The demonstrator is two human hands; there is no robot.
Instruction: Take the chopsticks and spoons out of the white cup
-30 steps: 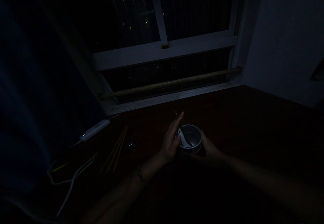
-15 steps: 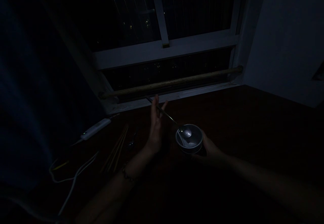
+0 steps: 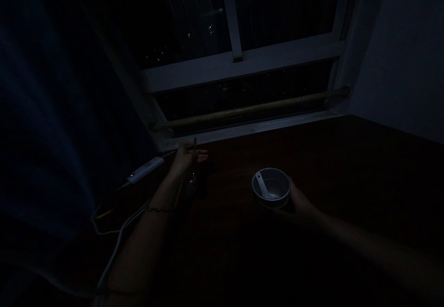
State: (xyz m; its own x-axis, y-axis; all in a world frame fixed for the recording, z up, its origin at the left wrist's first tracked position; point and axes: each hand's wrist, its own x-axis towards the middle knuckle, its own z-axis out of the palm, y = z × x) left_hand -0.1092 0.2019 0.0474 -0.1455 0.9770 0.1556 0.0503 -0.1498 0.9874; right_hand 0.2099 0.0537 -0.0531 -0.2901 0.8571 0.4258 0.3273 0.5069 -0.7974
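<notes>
My left hand (image 3: pixel 185 161) is over the left part of the dark table, its fingers closed round a metal spoon (image 3: pixel 195 143) whose thin handle end sticks up between them. Just below the hand, a shiny spoon bowl (image 3: pixel 192 186) shows near the tabletop; the dark hides whether it belongs to the held spoon or to another. My right hand (image 3: pixel 299 201) grips the side of a round, light-rimmed cup (image 3: pixel 255 191). Inside leans a white soup spoon (image 3: pixel 262 186), its handle against the left rim, among small dark specks or holes on the bottom.
A white power strip (image 3: pixel 145 169) and a white cable (image 3: pixel 120 242) lie to the left by a blue curtain (image 3: pixel 45 113). Thin sticks (image 3: pixel 179 193) are mostly hidden behind my left forearm. A window with a horizontal bar (image 3: pixel 249 109) borders the table's far side.
My left hand has moved left with the metal spoon, away from the cup and over the sticks. The white soup spoon stays in the cup in my right hand. The view has shifted slightly.
</notes>
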